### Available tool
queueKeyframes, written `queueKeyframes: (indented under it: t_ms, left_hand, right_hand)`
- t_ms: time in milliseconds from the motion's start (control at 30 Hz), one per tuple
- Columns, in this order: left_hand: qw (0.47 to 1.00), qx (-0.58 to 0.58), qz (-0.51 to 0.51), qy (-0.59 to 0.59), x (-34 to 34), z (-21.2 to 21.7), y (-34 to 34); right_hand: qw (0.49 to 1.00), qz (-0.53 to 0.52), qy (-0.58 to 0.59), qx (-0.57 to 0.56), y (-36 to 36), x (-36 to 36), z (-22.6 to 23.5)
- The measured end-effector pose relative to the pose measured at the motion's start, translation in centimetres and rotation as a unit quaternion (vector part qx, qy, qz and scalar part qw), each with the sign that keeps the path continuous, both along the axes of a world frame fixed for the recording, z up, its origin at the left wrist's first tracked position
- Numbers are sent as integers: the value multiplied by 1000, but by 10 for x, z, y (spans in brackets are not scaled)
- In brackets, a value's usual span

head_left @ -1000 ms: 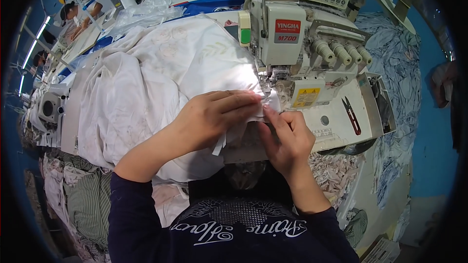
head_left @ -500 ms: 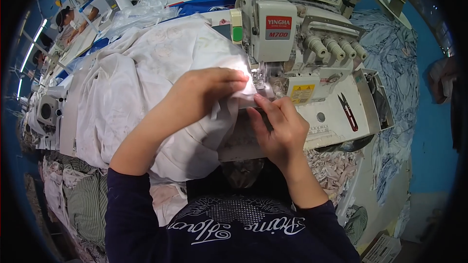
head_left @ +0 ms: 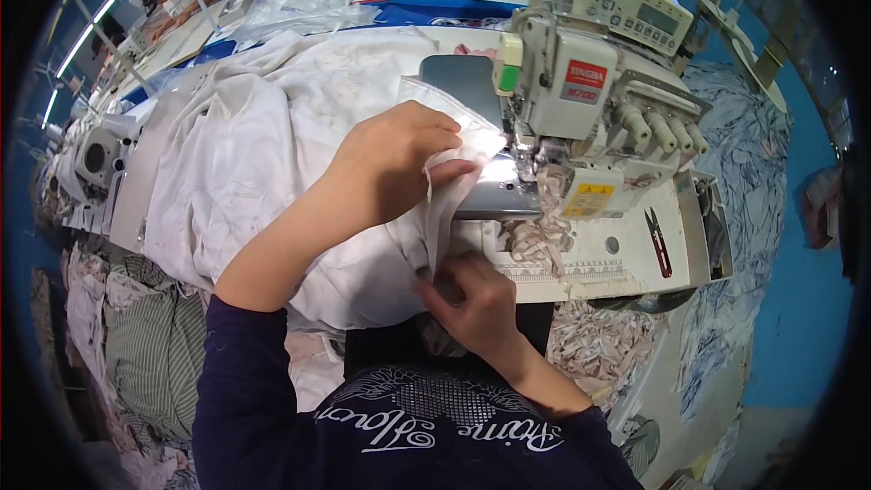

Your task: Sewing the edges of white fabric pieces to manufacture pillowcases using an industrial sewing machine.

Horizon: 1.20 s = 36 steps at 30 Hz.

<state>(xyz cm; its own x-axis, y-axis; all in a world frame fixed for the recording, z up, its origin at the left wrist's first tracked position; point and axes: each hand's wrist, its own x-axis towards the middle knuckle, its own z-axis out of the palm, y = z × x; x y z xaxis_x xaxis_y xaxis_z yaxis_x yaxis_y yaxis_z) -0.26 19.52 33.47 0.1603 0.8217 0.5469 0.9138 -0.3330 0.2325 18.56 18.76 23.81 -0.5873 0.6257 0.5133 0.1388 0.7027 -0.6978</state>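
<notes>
The right hand has dropped back from the machine's foot to six o'clock, fingers pinched on the lower hem of the white fabric. The left hand, fingers clamped, now feeds the edge toward the sewing machine at two o'clock, so a fresh stretch seems under way.
</notes>
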Motion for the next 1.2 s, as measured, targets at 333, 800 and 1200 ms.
queueKeyframes:
  t_ms: [333,800,1200]
  left_hand:
    - [982,-128,75,-114,-41,-12,7]
    - [943,-288,130,-109,-116,-8,-18]
    - [893,-197,-95,-393,-120,1,-38]
  right_hand:
    - [986,157,-39,-30,-11,27,-2]
    - [979,-49,103,167,33,-8,60]
    - [975,-20,-58,212,54,-73,87]
